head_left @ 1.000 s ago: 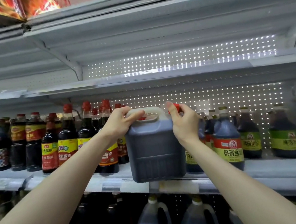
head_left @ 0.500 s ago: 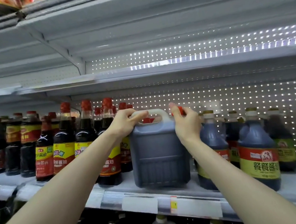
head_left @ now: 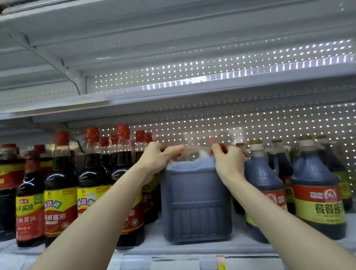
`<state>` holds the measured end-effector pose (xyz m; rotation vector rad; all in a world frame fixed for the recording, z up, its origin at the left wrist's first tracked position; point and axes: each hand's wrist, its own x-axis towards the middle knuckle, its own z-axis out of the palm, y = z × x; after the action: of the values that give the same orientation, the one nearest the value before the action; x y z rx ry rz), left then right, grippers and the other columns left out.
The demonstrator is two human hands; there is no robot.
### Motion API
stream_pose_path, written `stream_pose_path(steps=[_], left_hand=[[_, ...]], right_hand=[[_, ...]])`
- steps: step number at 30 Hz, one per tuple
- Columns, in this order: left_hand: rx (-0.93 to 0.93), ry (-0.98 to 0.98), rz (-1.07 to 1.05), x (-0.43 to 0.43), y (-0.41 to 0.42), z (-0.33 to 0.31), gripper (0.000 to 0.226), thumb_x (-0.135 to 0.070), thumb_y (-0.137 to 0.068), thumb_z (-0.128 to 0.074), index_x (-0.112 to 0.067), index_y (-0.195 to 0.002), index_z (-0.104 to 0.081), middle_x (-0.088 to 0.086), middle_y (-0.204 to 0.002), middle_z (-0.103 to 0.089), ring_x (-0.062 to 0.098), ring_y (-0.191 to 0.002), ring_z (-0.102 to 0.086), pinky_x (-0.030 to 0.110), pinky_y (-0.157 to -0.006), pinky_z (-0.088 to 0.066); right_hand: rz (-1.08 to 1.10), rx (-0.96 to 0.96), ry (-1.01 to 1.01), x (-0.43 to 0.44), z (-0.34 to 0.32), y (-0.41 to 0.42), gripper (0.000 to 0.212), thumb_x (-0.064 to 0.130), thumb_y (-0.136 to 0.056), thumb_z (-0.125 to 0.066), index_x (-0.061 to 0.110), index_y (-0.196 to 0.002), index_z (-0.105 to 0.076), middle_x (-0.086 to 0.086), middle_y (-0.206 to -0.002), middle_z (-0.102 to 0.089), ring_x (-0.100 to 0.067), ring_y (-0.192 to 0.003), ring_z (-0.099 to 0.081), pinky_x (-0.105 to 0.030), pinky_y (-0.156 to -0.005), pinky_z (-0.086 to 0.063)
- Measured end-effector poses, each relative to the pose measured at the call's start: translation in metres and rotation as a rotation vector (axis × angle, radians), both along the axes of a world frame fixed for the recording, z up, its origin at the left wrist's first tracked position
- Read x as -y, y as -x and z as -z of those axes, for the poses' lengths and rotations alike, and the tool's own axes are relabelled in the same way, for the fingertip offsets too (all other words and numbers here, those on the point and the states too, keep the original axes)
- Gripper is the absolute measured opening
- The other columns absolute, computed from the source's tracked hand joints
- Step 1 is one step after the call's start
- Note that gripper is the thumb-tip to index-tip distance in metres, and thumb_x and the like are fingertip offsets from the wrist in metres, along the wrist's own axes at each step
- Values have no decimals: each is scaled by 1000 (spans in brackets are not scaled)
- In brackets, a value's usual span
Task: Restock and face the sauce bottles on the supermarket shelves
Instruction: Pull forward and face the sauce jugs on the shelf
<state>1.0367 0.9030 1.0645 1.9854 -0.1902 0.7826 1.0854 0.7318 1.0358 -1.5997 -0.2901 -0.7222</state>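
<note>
The big square jug (head_left: 195,202) of dark sauce stands upright on the shelf (head_left: 266,243), between the tall red-capped bottles (head_left: 59,195) on your left and the round-shouldered jugs (head_left: 318,193) on your right. A second ago its base sat right at the front lip. Now a strip of bare shelf shows in front of it, so you have pushed it back into the row. That suggests the placing is nearly done and the facing is what remains.

Your left hand (head_left: 158,157) curls over the top left corner at the handle (head_left: 193,149), holding it. Your right hand (head_left: 229,164) has its fingers bent round the red cap (head_left: 221,147) at the top right, gripping there.

The side turned toward you is plain ribbed plastic with no label, so you cannot tell from here where the label faces. The cap is mostly behind your fingers and the handle is smeared by blur. How closely the jug sits against the bottle on its left is hidden by your forearm. The price strip (head_left: 174,269) below is too soft to read, and the lower shelf is cut off.
</note>
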Motion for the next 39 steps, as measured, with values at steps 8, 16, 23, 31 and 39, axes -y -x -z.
stream_pose_path(steps=[8,16,23,31,39], left_hand=[[45,136,70,-7,-13,15,21,-22,-87,-70,-7,-100,-72,0,-92,-73,8,-82,-67,15,-72,-51],[130,429,154,3,-11,53,24,-27,-98,-50,-14,-117,-58,-3,-104,-65,8,-94,-61,19,-79,-48],[2,377,311,0,3,105,47,-43,-93,-47,-34,-137,-35,-10,-126,-56,3,-108,-59,18,-81,-52],[-286,444,308,-7,21,112,54,-59,-91,-42,-40,-141,-34,-12,-134,-47,17,-122,-48,46,-108,-35],[-158,448,221,-2,32,107,71,-58,-67,-66,-26,-128,-50,-2,-123,-61,20,-103,-64,37,-73,-55]], right_hand=[[11,-56,0,-10,2,-5,35,33,-94,-56,6,-71,-56,-4,-75,-57,-26,-80,-52,-32,-71,-36],[-95,-56,5,-12,18,2,40,40,-101,-41,4,-111,-55,-7,-106,-55,-21,-97,-48,-29,-82,-33],[-207,-138,257,-6,57,32,72,48,-98,-38,18,-152,-1,-6,-159,-13,-24,-146,-16,-36,-117,-19],[-265,-311,329,-7,72,61,91,69,-89,-35,32,-147,25,-2,-159,22,-22,-148,10,-46,-120,-4],[-286,-302,217,0,63,63,91,63,-91,-42,29,-151,17,1,-161,13,-22,-149,-3,-41,-117,-13]])
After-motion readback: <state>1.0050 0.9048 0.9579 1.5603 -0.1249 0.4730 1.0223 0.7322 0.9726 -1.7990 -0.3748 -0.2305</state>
